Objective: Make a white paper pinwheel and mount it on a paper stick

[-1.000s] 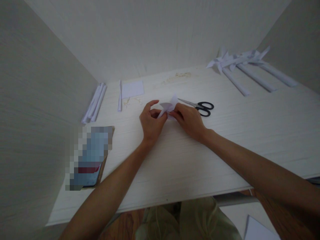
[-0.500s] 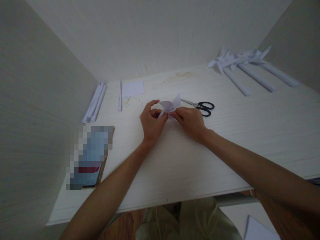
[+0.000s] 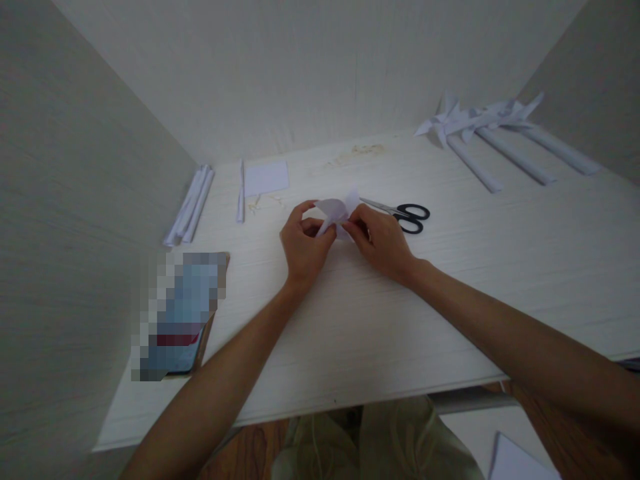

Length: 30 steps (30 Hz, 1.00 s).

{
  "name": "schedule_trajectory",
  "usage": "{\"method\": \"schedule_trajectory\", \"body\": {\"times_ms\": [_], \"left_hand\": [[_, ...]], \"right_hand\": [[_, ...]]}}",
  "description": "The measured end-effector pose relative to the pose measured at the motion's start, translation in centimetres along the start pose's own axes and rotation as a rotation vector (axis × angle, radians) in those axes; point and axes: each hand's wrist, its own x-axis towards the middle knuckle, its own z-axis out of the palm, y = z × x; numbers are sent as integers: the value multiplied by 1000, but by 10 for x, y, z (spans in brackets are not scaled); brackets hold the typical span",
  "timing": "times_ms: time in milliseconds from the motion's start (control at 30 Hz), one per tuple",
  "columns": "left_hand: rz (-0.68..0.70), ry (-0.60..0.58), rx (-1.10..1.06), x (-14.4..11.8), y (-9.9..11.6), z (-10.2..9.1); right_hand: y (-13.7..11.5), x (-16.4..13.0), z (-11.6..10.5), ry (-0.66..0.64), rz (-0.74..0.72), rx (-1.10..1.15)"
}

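A small folded white paper piece (image 3: 338,211) is held just above the white table (image 3: 450,293) near its middle. My left hand (image 3: 301,247) pinches its left side between thumb and fingers. My right hand (image 3: 381,241) grips its right side, bending a flap inward. Black-handled scissors (image 3: 406,216) lie flat on the table just right of my right hand, apart from it.
Several finished paper pinwheels on rolled paper sticks (image 3: 493,137) lie at the back right. Rolled paper sticks (image 3: 191,204) rest by the left wall, one more stick (image 3: 241,191) and a white paper square (image 3: 267,177) behind my hands. A blurred phone (image 3: 180,317) lies front left.
The paper's upright flap has been bent down and leftward by my right hand's fingers. My left hand has stayed in place, still pinching the piece.
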Motion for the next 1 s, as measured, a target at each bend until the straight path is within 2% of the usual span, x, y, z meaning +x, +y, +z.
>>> {"method": "schedule_trajectory", "body": {"times_ms": [267, 533, 1000], "left_hand": [[-26, 4, -15, 0, 0, 0], [-32, 12, -12, 1, 1, -1], [-20, 2, -5, 0, 0, -1]], "right_hand": [[6, -1, 3, 65, -31, 71], [5, 0, 2, -16, -24, 62], [2, 1, 1, -34, 22, 27]]}}
